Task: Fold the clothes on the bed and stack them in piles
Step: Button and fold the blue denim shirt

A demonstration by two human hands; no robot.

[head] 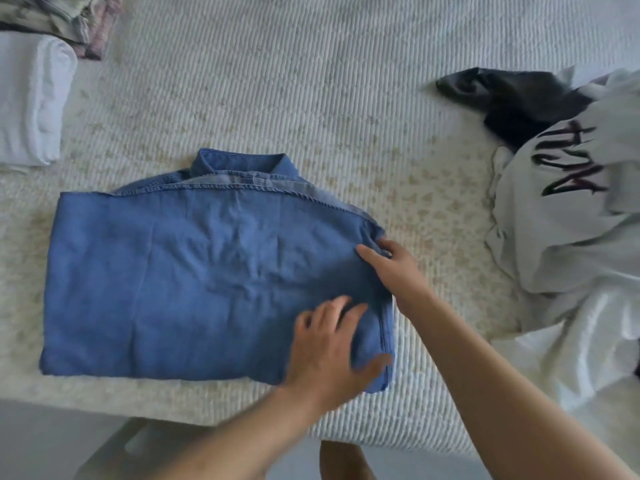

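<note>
A blue denim shirt (194,271) lies partly folded on the white ribbed bedspread (311,81), collar pointing away from me. My left hand (332,344) lies on the shirt's near right corner, fingers spread over the cloth and thumb at the right edge. My right hand (391,265) holds the shirt's right edge higher up, thumb on top of the fabric and fingers along the edge. A folded white pile (31,98) sits at the far left. An unfolded white garment with dark lettering (571,216) and a dark garment (519,98) lie at the right.
A patterned folded item (69,19) sits in the top left corner behind the white pile. The bed's near edge (173,407) runs along the bottom, with floor and my legs below it.
</note>
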